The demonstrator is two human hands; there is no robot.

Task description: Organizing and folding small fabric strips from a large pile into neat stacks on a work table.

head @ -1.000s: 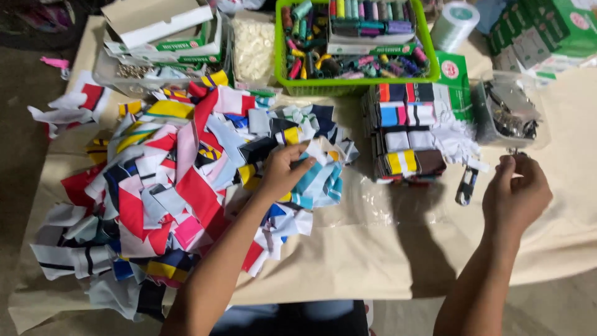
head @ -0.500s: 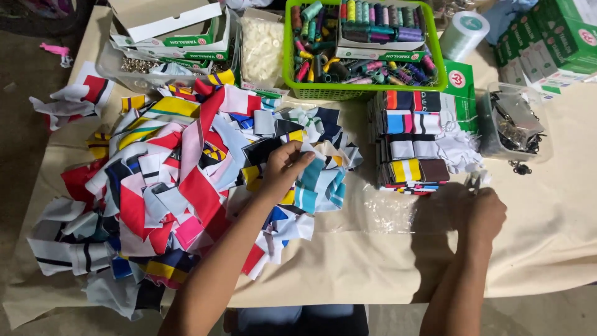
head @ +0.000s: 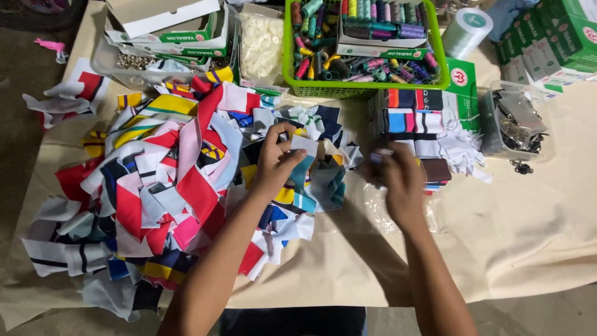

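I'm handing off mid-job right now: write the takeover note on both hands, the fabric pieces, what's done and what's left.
Left hand: on the loose pile of coloured fabric pieces, pinching a pale piece.
Right hand: blurred, beside the neat stack of fabric pieces; whether it holds anything, cannot tell.
Done: one stack is built, in front of the green basket of thread spools.
Left: most pieces are unsorted in the pile.

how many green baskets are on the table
1. The green basket sits at the table's far edge, full of thread spools, just beyond the right hand. The left hand rests on the fabric scrap pile. Others may lie out of view.
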